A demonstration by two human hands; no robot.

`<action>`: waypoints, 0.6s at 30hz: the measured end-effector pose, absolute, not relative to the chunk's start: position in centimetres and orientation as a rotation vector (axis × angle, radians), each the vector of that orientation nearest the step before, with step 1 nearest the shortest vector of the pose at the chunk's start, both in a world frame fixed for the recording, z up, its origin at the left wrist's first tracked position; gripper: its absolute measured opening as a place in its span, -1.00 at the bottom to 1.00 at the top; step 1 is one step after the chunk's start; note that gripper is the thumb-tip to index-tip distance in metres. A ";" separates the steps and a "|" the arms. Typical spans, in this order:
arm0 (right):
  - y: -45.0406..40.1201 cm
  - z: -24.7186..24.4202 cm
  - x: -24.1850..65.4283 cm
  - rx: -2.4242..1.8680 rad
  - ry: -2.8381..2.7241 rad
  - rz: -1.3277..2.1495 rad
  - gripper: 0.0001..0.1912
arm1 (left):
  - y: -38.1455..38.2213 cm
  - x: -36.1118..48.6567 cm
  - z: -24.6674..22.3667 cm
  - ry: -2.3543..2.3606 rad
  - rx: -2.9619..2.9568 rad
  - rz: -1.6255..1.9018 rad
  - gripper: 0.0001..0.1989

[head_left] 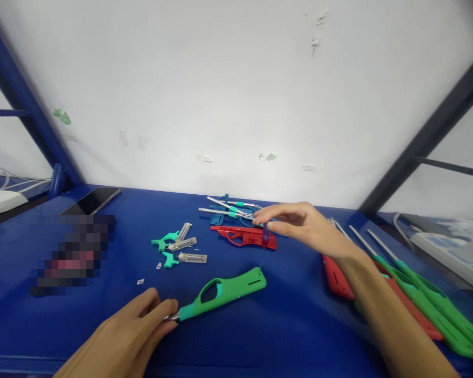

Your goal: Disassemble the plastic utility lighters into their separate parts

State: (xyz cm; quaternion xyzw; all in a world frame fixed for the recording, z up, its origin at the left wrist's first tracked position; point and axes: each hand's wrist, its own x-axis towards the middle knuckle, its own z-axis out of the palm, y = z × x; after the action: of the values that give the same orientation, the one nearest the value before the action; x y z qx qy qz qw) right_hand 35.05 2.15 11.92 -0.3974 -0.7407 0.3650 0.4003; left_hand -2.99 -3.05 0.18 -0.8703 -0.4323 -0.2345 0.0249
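Observation:
A green lighter (232, 290) lies slantwise at the front middle, with a turquoise collar and a metal tube. My left hand (142, 320) is closed on the end of that tube. Over the red lighter shell (246, 236), my right hand (295, 223) pinches a small purple translucent piece (266, 232) between thumb and fingers. Behind it lie metal tubes with turquoise collars (233, 212) and blue shell parts (216, 218), partly covered by one another.
Clear cartridges (192, 258) and turquoise triggers (169, 260) lie left of centre. A phone (96, 199) rests at the back left, near a pixelated patch. Red lighters (337, 278) and green lighters (437, 310) lie at right, partly under my forearm. A white wall (236, 94) stands behind.

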 end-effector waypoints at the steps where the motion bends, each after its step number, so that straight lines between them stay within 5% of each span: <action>1: 2.1 11.9 35.1 -0.990 -1.892 0.911 -0.80 | -3.2 -2.6 0.9 -1.242 -2.773 -0.650 -0.60; 13: 2.1 11.3 35.4 -1.123 -1.841 0.814 -0.69 | -4.4 -0.8 4.0 -1.545 -2.866 -0.512 -0.64; 18: 2.4 10.8 35.0 -0.972 -1.862 0.821 -0.79 | -4.2 -0.3 4.2 -1.537 -2.834 -0.501 -0.64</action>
State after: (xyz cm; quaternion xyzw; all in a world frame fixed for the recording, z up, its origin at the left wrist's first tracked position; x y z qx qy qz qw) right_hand 34.96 2.42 10.82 -0.3892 -0.7459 0.3289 0.4289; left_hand -0.31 -4.25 4.23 -0.8670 -0.4703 -0.1534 -0.0604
